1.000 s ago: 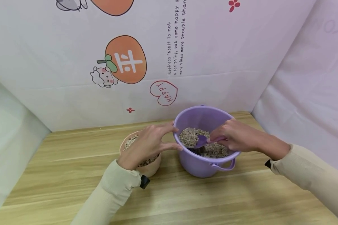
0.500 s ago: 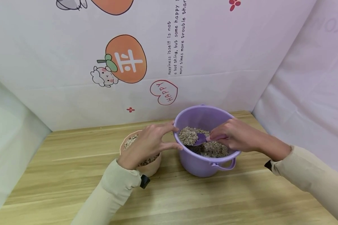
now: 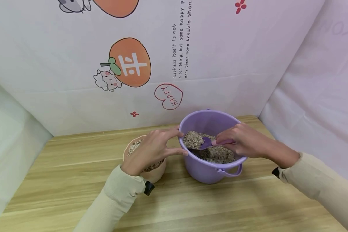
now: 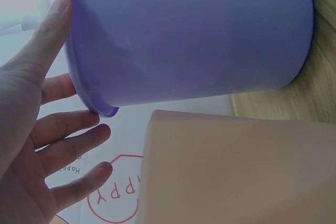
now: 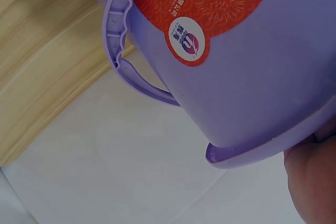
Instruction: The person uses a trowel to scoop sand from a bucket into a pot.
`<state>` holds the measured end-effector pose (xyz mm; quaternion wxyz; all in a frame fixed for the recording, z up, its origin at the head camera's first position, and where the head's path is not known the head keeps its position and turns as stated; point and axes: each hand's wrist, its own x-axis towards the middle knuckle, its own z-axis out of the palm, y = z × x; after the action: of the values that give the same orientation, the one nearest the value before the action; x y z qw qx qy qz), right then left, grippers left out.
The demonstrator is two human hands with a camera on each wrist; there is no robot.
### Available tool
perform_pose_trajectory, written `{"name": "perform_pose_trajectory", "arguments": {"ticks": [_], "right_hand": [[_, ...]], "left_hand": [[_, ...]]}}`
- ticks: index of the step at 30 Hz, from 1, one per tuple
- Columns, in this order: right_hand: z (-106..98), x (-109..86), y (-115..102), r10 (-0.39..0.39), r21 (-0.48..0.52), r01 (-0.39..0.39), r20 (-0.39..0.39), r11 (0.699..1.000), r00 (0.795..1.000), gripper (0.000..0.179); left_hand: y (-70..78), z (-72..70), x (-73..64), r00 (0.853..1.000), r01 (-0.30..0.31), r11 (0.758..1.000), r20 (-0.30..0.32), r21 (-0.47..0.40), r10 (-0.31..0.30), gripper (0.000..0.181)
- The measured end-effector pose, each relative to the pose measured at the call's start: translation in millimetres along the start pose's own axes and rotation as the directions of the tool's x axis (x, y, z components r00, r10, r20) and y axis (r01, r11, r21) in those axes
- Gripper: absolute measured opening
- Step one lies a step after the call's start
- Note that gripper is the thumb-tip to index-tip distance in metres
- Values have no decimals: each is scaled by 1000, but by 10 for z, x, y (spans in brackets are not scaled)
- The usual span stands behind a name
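Note:
A purple bucket [image 3: 207,172] stands on the wooden table, partly filled with tan-grey grains [image 3: 220,156]. My right hand [image 3: 245,140] reaches over its rim and grips the handle of a small purple shovel [image 3: 207,142]. A heap of grains [image 3: 193,140] lies on the shovel's blade, inside the bucket near the left wall. With thumb and fingertips spread and fairly straight, my left hand [image 3: 153,146] touches the bucket's left rim; the left wrist view shows its thumb [image 4: 50,32] at the rim. Under that hand is a peach-coloured pot [image 3: 155,175], also holding grains and partly hidden.
Behind the table [image 3: 61,180] rises a white printed cloth [image 3: 220,64], close to the bucket's back. More white cloth [image 3: 313,106] hangs at the right. The bucket's carrying handle [image 3: 235,173] hangs at its front right. A few dark specks lie near the bucket's base.
The shovel has risen slightly and shifted a little left, with its heap of grains showing more clearly. My left hand stays at the rim.

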<state>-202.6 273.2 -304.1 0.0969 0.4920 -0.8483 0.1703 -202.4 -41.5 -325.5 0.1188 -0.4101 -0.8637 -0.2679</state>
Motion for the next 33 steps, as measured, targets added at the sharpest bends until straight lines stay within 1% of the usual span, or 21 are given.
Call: {"name": "perform_pose_trajectory", "arguments": {"ticks": [8, 21, 27, 33], "right_hand": [[5, -15, 9, -10, 1, 10, -24, 1000, 1000, 32], [-14, -41, -22, -51, -56, 47, -77, 997, 996, 33], [-24, -59, -24, -41, -58, 37, -82, 998, 996, 31], [-35, -74, -13, -39, -62, 33, -104, 998, 994, 31]], "left_hand": [[0, 2, -5, 1000, -6, 1000, -11, -13, 6, 51], [7, 1, -10, 1000, 1, 1000, -5, -25, -1, 50], [11, -1, -13, 1000, 12, 1000, -4, -15, -12, 50], [7, -1, -10, 1000, 4, 1000, -5, -20, -4, 51]]}}
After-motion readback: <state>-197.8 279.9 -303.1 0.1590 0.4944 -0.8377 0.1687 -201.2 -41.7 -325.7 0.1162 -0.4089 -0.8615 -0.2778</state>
